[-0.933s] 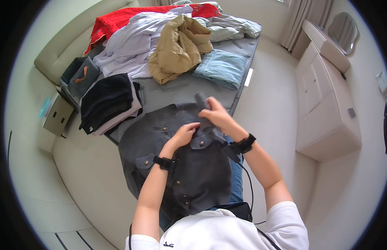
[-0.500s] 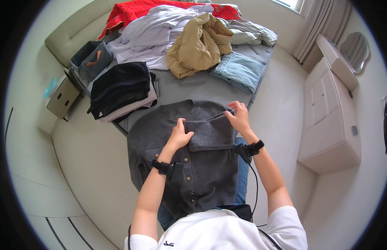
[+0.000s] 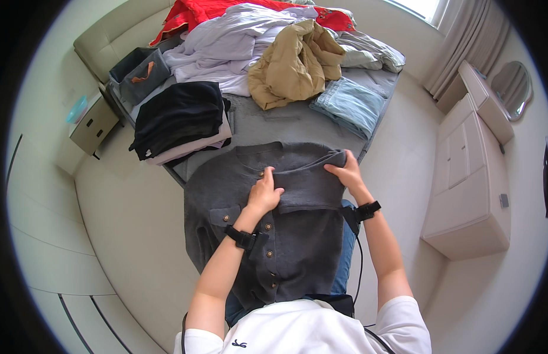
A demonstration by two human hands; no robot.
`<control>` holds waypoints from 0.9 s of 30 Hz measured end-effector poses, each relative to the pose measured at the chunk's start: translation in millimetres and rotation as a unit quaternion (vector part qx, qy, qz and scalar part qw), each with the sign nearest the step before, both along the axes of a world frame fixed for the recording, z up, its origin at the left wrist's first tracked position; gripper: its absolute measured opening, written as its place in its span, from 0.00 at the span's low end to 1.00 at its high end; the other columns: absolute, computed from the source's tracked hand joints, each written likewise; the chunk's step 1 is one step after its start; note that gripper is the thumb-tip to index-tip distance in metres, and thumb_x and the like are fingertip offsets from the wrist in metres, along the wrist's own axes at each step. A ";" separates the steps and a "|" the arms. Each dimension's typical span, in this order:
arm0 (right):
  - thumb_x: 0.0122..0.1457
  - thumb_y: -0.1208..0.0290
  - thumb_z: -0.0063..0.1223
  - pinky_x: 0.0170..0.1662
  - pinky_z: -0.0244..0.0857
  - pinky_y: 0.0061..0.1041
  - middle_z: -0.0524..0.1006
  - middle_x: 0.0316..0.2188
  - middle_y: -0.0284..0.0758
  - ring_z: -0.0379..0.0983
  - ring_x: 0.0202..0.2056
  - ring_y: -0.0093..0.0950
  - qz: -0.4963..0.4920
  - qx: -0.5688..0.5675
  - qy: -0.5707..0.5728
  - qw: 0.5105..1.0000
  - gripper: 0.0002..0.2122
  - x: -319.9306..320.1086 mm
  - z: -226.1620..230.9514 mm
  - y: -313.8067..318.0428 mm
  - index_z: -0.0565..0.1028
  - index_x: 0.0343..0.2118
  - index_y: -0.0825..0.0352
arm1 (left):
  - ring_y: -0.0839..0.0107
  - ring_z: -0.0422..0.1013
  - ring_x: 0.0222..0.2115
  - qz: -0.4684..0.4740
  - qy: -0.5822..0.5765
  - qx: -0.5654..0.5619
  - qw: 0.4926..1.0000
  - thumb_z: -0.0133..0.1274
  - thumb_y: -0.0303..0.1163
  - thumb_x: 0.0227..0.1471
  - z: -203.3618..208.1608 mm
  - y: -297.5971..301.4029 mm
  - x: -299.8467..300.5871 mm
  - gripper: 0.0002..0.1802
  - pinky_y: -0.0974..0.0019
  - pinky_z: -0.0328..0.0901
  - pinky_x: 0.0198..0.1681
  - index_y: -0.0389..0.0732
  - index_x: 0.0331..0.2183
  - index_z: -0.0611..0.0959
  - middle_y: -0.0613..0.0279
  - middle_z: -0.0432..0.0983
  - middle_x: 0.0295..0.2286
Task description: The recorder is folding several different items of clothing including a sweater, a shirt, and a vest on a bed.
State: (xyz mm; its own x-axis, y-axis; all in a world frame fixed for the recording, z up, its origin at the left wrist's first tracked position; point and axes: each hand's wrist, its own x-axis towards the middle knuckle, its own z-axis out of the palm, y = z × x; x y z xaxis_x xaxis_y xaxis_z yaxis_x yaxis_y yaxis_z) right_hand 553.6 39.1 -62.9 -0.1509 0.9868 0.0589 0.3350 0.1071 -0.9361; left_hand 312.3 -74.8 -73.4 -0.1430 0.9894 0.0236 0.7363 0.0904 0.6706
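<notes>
A dark grey button-front cardigan (image 3: 309,248) lies spread from the bed's near edge down over my lap, its collar toward the bed. One sleeve is folded across the chest. My left hand (image 3: 264,192) is closed on the sleeve's end near the button row, with the index finger pointing up along the fabric. At the shoulder on the right, my right hand (image 3: 348,174) pinches a gathered fold of the same cardigan between thumb and fingers. Both wrists wear black straps with small devices.
On the bed (image 3: 262,127) are a folded dark clothes stack (image 3: 179,118), a grey fabric bin (image 3: 138,79), a tan puffer jacket (image 3: 294,68), folded light-blue jeans (image 3: 350,105), white bedding (image 3: 221,50) and a red cloth (image 3: 197,15). A nightstand (image 3: 97,130) and a pale cabinet (image 3: 468,177) flank it.
My right hand has closed on the shoulder fold and drawn it slightly outward. The sleeve's end has shifted a little to the right with my left hand, and a button near the collar shows.
</notes>
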 end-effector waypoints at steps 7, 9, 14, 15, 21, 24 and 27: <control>0.41 0.66 0.66 0.51 0.59 0.33 0.66 0.48 0.51 0.64 0.50 0.41 -0.095 0.045 -0.203 0.974 0.34 17.9 -18.7 17.8 0.64 0.54 0.64 | 0.46 0.68 0.44 0.029 0.049 -0.036 0.998 0.57 0.34 0.44 0.7 13.9 32.7 0.36 0.50 0.61 0.45 0.39 0.51 0.58 0.40 0.71 0.41; 0.42 0.65 0.65 0.54 0.56 0.36 0.62 0.51 0.52 0.58 0.53 0.45 -0.067 0.109 -0.228 0.965 0.34 4.7 -13.9 9.4 0.63 0.55 0.59 | 0.50 0.70 0.41 0.038 0.054 0.031 0.997 0.58 0.34 0.43 -8.7 9.6 23.8 0.36 0.54 0.63 0.44 0.36 0.50 0.60 0.43 0.72 0.39; 0.51 0.51 0.54 0.61 0.35 0.52 0.42 0.63 0.48 0.32 0.63 0.54 0.185 0.215 -0.367 0.886 0.30 -55.3 13.2 -48.9 0.58 0.59 0.37 | 0.66 0.69 0.25 0.058 -0.038 0.138 0.988 0.60 0.31 0.41 -8.9 -10.8 -23.4 0.28 0.64 0.66 0.32 0.36 0.45 0.68 0.56 0.68 0.28; 0.53 0.47 0.50 0.61 0.33 0.53 0.40 0.64 0.47 0.29 0.63 0.53 0.222 0.183 -0.373 0.882 0.30 -61.5 2.2 -53.8 0.56 0.59 0.36 | 0.67 0.68 0.24 0.065 -0.042 0.142 0.987 0.60 0.29 0.41 2.4 -15.8 -32.6 0.27 0.65 0.66 0.30 0.36 0.44 0.69 0.57 0.67 0.28; 0.51 0.38 0.45 0.62 0.24 0.50 0.38 0.65 0.39 0.25 0.65 0.44 0.282 0.120 -0.409 0.859 0.33 -109.7 -10.1 -58.1 0.51 0.61 0.36 | 0.64 0.69 0.31 0.151 0.055 0.196 0.967 0.58 0.28 0.42 3.5 -91.1 -137.0 0.26 0.64 0.66 0.36 0.39 0.46 0.70 0.54 0.66 0.33; 0.50 0.39 0.46 0.62 0.24 0.52 0.39 0.65 0.39 0.27 0.65 0.46 0.269 0.119 -0.431 0.853 0.34 -125.8 -14.8 -57.4 0.51 0.61 0.35 | 0.53 0.68 0.42 0.220 0.150 0.142 0.953 0.59 0.38 0.44 -45.9 -148.8 -197.4 0.33 0.59 0.64 0.44 0.33 0.49 0.67 0.43 0.67 0.43; 0.50 0.39 0.47 0.61 0.24 0.54 0.38 0.65 0.40 0.26 0.64 0.49 0.292 0.051 -0.418 0.859 0.35 -125.7 -9.6 -46.7 0.52 0.61 0.38 | 0.53 0.68 0.44 0.267 0.024 -0.062 0.962 0.60 0.45 0.43 -57.5 -187.7 -213.6 0.41 0.60 0.65 0.44 0.30 0.52 0.65 0.40 0.68 0.45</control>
